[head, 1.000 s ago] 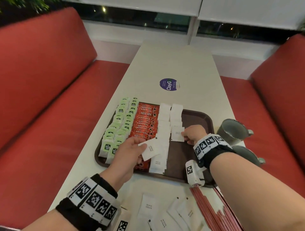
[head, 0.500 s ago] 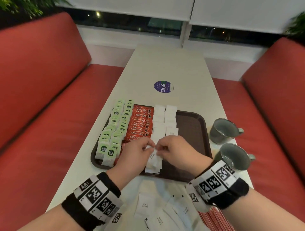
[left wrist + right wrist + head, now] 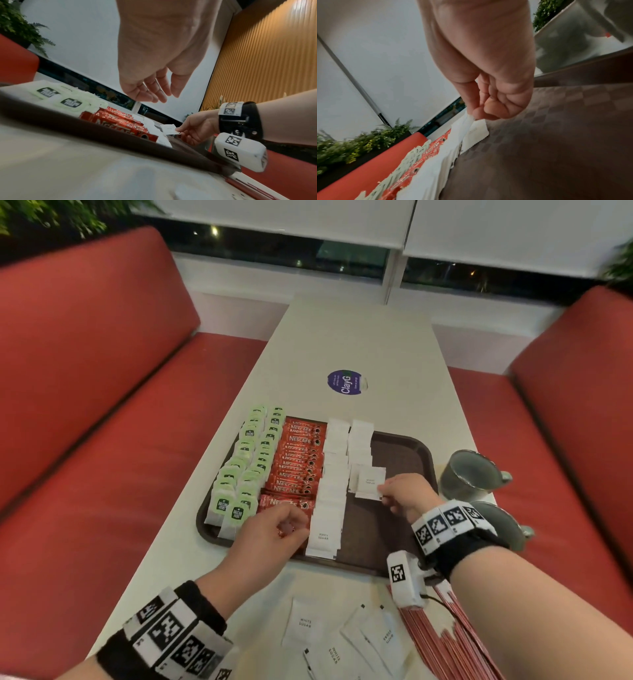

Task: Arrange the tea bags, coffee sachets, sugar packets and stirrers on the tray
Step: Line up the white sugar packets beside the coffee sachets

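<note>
The tray (image 3: 404,446) already carries rows of tea bags (image 3: 239,474), coffee sachets (image 3: 298,463) and sugar packets (image 3: 334,474); my right hand (image 3: 406,496) pinches another sugar packet (image 3: 369,483) onto the second row, my left hand (image 3: 270,537) hangs relaxed and empty, and I judge the loose packets (image 3: 329,642) and stirrers (image 3: 448,642) on the near table (image 3: 359,344) remain.

Dark brown plastic tray (image 3: 407,446), its floor a matt woven-check texture. White paper sugar packets (image 3: 330,484), matt with crimped edges. Glossy red foil coffee sachets (image 3: 298,463) catching the light. Smooth pale table top (image 3: 359,344), glazed grey mugs (image 3: 471,474), red upholstered benches (image 3: 85,378).
</note>
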### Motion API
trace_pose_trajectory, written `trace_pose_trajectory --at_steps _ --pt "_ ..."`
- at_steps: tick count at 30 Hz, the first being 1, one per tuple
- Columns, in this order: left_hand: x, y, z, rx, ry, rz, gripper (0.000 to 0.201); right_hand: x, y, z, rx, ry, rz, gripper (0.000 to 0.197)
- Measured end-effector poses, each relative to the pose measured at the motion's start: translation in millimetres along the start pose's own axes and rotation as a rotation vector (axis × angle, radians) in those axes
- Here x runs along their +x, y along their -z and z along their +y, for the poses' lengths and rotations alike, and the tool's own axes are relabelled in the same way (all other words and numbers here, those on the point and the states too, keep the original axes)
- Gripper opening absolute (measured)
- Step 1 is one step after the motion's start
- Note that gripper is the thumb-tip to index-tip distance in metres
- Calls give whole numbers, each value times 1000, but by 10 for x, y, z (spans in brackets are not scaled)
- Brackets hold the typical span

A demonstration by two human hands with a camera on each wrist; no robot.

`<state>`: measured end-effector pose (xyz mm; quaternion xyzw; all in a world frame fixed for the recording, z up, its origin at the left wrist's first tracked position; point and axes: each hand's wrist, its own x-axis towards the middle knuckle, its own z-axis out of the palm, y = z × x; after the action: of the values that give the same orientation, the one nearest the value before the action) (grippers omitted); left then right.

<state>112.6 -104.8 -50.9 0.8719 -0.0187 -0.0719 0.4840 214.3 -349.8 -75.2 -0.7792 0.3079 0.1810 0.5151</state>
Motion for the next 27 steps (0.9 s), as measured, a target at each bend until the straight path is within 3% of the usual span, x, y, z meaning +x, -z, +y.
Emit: trace_pose_trajectory --at_steps 3,12,16,19,23,27 --pt "-61 17 -120 -49 45 -7 13 88 -47 -65 -60 -64 -24 7" --pt "-122 80 -318 -62 93 -20 13 163 -155 -147 -264 -119 -38 21" --pt "-129 59 -303 -26 78 -33 14 61 -89 -128 -580 166 77 17" --pt "-160 17 -256 62 71 -116 13 -266 -13 -75 -438 413 168 12" --pt "-239 -69 -182 296 19 -340 33 -925 36 122 -371 608 93 4" --pt "-328 -181 -191 547 -45 -476 59 -1394 33 496 -392 616 -40 9"
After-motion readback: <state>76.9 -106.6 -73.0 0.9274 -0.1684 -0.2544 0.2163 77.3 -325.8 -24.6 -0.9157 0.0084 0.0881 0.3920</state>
